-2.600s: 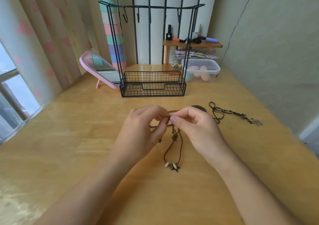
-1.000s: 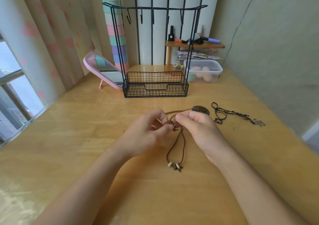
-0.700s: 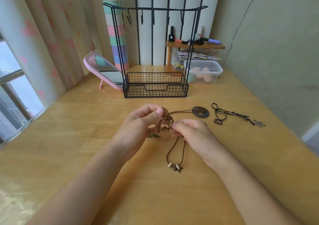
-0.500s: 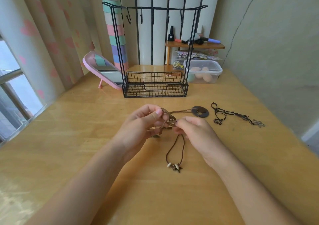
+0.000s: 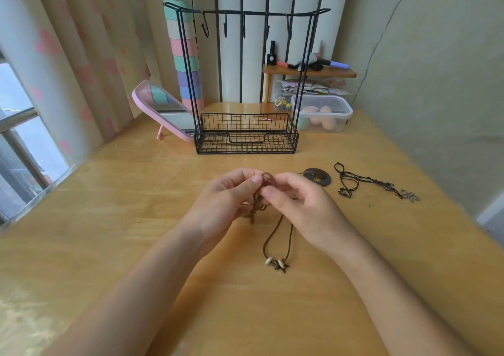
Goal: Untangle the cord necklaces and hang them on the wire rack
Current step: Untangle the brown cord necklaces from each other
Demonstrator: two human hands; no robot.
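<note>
Brown cord necklaces (image 5: 255,211) knot at frame centre, where the left hand (image 5: 226,201) and right hand (image 5: 302,208) each pinch a strand, raised off the table (image 5: 109,219), probably to ease loops apart. At upper centre the wire rack (image 5: 246,137) has bare hooks; 1 black necklace (image 5: 377,182) lies at right.

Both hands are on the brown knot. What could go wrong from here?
The left hand and right hand both pinch the tangled brown cord necklaces; pulling apart could tighten the knot. The dark round disc pendant lies near the loose black cord necklace; a tug might drag them together. The pale bead-and-star pendant trails on the wooden table and may snag when lifted.
</note>
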